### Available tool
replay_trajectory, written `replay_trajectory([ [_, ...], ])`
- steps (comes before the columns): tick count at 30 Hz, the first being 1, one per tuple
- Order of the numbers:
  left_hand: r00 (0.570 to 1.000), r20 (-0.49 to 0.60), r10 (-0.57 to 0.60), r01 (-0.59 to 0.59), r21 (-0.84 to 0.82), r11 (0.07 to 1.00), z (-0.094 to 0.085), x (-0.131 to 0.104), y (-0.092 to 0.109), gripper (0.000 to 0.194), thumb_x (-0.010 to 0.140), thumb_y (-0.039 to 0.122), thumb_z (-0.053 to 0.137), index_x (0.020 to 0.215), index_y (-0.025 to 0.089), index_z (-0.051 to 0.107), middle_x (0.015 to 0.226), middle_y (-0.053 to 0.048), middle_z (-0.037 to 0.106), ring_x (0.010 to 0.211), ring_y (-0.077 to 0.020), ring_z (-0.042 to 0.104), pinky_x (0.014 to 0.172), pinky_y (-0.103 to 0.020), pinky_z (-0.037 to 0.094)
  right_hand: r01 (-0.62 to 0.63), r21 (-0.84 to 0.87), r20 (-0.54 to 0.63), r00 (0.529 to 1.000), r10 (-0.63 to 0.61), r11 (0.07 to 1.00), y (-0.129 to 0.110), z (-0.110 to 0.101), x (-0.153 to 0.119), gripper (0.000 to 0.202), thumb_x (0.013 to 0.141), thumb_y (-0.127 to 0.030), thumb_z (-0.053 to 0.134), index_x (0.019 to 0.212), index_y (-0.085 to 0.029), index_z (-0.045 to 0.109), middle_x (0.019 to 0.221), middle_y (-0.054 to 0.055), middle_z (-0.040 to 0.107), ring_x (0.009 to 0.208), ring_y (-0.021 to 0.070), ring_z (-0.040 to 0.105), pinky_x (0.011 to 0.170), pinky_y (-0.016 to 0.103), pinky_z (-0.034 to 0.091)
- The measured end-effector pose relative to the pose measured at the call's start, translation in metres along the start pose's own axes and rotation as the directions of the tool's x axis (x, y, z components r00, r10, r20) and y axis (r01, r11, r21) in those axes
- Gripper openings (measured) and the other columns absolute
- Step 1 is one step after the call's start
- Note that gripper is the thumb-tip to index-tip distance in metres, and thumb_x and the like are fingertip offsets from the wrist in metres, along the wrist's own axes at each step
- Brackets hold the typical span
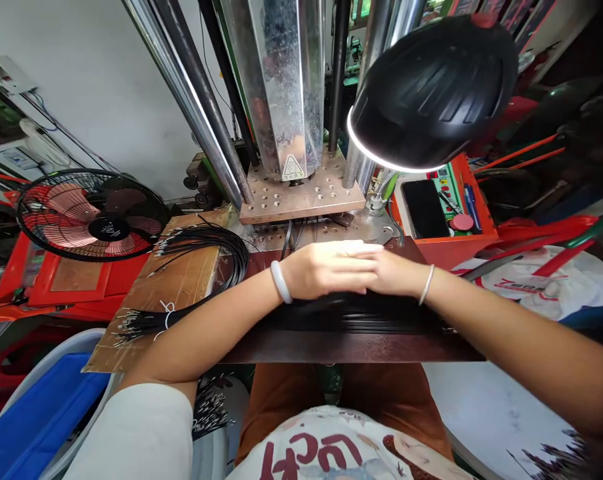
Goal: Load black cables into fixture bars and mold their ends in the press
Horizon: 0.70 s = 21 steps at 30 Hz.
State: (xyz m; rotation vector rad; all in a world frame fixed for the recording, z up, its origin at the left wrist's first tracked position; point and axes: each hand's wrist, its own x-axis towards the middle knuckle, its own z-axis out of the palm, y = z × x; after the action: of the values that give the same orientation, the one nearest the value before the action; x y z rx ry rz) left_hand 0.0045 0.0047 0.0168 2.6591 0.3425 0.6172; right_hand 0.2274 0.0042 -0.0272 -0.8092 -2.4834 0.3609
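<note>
My left hand (326, 270) and my right hand (394, 270) meet above the work table, in front of a press. Stretched out and slightly blurred, the fingers of my left hand lie across the front of my right hand. The right fingers are mostly hidden behind them, so whether they hold anything does not show. Below both hands, a bundle of black cables (351, 321) lies along the dark red table (331, 347). Just beyond them stands the press's drilled metal plate (301, 203), with a few thin strands under it.
Coiled black cables (231, 243) and a tied cable bundle (148, 321) rest on a wooden board (181, 280) at left. A fan (91, 213) stands behind it. A black lamp (431, 93) hangs at upper right, over a red box (446, 247) holding a phone (421, 207).
</note>
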Motion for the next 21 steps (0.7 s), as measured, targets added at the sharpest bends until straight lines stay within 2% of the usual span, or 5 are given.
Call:
replay_trajectory([
  [3,0.915,-0.338,-0.221,0.186,-0.132,0.974,-0.005,0.001,-0.011,0.028,0.095,0.032,0.052,0.096,0.014,0.074,0.101,-0.008,0.075,0.098,-0.0181,0.07,0.097,-0.035,0.054,-0.007,-0.15,0.129,0.991,0.027,0.989,0.034,-0.01,-0.001,0.032,0.088,-0.042,0.054,0.106,-0.021,0.07,0.094,0.01,0.065,0.088,0.0259,0.057,0.081,0.042,0.044],
  [6,0.799,-0.452,-0.396,0.339,-0.206,0.918,-0.013,-0.002,-0.022,0.025,0.092,0.03,0.057,0.092,0.013,0.074,0.095,-0.007,0.076,0.09,-0.0174,0.071,0.089,-0.03,0.055,-0.024,-0.221,0.193,0.979,0.068,0.975,0.045,-0.008,-0.012,0.033,0.094,-0.042,0.046,0.102,-0.02,0.069,0.094,0.011,0.062,0.086,0.0241,0.053,0.079,0.039,0.041],
  [12,0.836,-0.311,-0.451,0.427,-0.146,0.892,0.012,-0.007,-0.045,0.014,0.086,0.022,0.064,0.09,0.014,0.075,0.091,-0.005,0.076,0.086,-0.0162,0.07,0.086,-0.026,0.053,-0.137,-0.094,0.107,0.983,0.147,0.986,-0.006,0.023,-0.019,0.025,0.092,-0.036,0.051,0.099,-0.017,0.065,0.089,0.01,0.059,0.086,0.024,0.053,0.076,0.036,0.045],
  [17,0.877,-0.334,-0.345,0.321,-0.125,0.939,0.018,-0.009,-0.052,0.015,0.084,0.019,0.065,0.093,0.013,0.075,0.094,-0.008,0.074,0.089,-0.0157,0.069,0.085,-0.026,0.052,-0.308,0.159,-0.196,0.922,0.335,0.938,-0.018,0.016,0.005,0.03,0.079,-0.038,0.066,0.102,-0.018,0.062,0.103,0.011,0.065,0.095,0.0261,0.06,0.085,0.042,0.049],
  [21,0.869,-0.321,-0.376,0.291,-0.282,0.914,0.004,-0.004,-0.04,0.021,0.082,0.022,0.068,0.1,0.012,0.074,0.098,-0.008,0.075,0.089,-0.0177,0.07,0.083,-0.027,0.055,-0.425,0.445,0.06,0.892,0.447,0.788,-0.015,0.009,0.026,0.019,0.078,-0.037,0.063,0.076,-0.019,0.068,0.079,0.003,0.071,0.075,0.0217,0.066,0.072,0.034,0.053],
])
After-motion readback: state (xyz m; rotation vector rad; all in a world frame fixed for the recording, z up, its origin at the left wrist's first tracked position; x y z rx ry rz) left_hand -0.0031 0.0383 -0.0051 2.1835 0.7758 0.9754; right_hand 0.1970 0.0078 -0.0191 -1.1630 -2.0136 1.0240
